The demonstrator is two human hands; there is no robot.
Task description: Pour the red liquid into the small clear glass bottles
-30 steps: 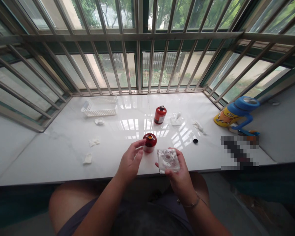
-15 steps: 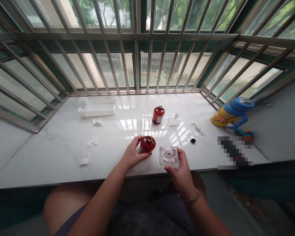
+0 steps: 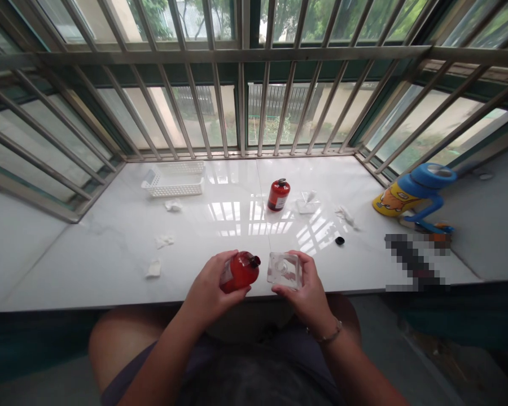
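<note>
My left hand (image 3: 209, 285) is wrapped round a red glass bottle (image 3: 242, 272), which is tilted with its uncapped dark neck toward the right. Just beside that neck, my right hand (image 3: 307, 285) grips a clear square glass container (image 3: 284, 269) with a round opening, its opening tipped toward the bottle. The two do not touch. A second red bottle (image 3: 278, 195), with a white label and a dark top, stands upright farther back on the white surface. A small black cap (image 3: 340, 241) lies to the right.
A white perforated basket (image 3: 175, 179) sits at the back left, with crumpled white tissues (image 3: 153, 269) nearer. A clear lid with a stopper (image 3: 308, 204) lies behind the cap. At the right stands a blue and yellow flask (image 3: 402, 194). Metal bars (image 3: 241, 107) line the back.
My left hand has brought the red bottle nearer and tipped it from upright toward the right. My right hand has tilted the glass container toward it. The view has shifted slightly.
</note>
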